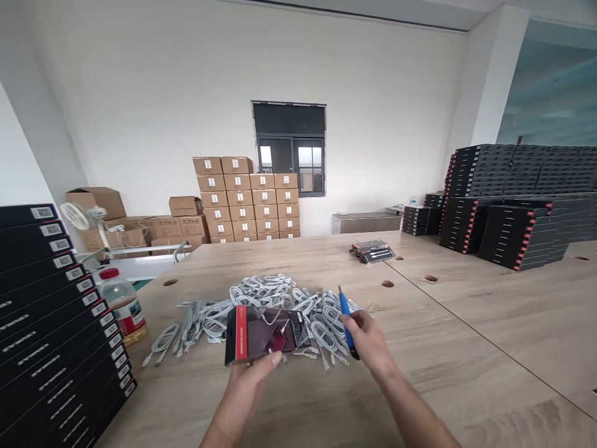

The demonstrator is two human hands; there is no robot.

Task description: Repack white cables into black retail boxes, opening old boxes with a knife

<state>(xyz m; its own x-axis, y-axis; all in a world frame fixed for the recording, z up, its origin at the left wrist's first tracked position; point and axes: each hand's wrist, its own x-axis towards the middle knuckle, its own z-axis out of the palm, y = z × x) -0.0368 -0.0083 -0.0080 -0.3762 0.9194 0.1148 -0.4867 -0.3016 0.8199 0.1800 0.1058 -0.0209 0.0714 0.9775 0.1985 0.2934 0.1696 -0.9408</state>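
Observation:
My left hand [254, 376] holds a flat black box [270, 336] with a red band at its left end and a phone picture on its face, thumb on the near edge. The fingers beneath it are hidden. In my right hand [368, 342] is a blue-handled tool [346, 317], its narrow tip pointing up and away; the fingers wrap round the handle. Behind and beside the box lies a heap of coiled white cables [265, 289] on the wooden table [443, 373]. The box is held above the near side of the heap.
Black boxes stand in a tall stack [56, 348] at the left, beside a red-capped bottle [125, 305]. More black stacks [504, 233] fill the right. A few boxes [372, 251] lie at the back. Cartons [242, 211] are piled against the wall.

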